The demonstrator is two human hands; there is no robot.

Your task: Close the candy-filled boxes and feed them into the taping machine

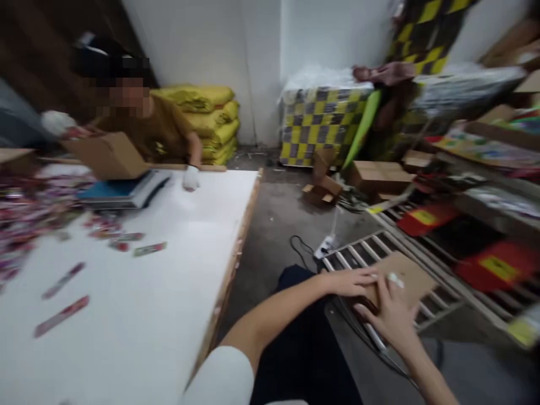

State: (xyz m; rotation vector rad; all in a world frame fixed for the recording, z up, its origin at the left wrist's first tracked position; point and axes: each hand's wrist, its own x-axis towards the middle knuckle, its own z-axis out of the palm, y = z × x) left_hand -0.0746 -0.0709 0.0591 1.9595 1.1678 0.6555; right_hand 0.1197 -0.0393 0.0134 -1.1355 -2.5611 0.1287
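Observation:
A small brown cardboard box (pixel 411 275) lies on a roller conveyor (pixel 352 256) at the lower right, its flat top facing up. My left hand (pixel 350 282) reaches across to its near left edge, with the fingers stretched out over the cardboard. Beside it, my right hand (pixel 394 312) rests on the near side of the box, fingers spread and thumb apart. A small whitish spot shows by the right fingertips, too blurred to name. The underside of the box is hidden.
A white table (pixel 169 315) on the left bears many small packets (pixel 63 318). Across it, a co-worker (pixel 156 129) in white gloves holds an open carton (pixel 107 157). A power strip (pixel 324 247) and cable lie by the conveyor. Red bins (pixel 498 261) stand at right.

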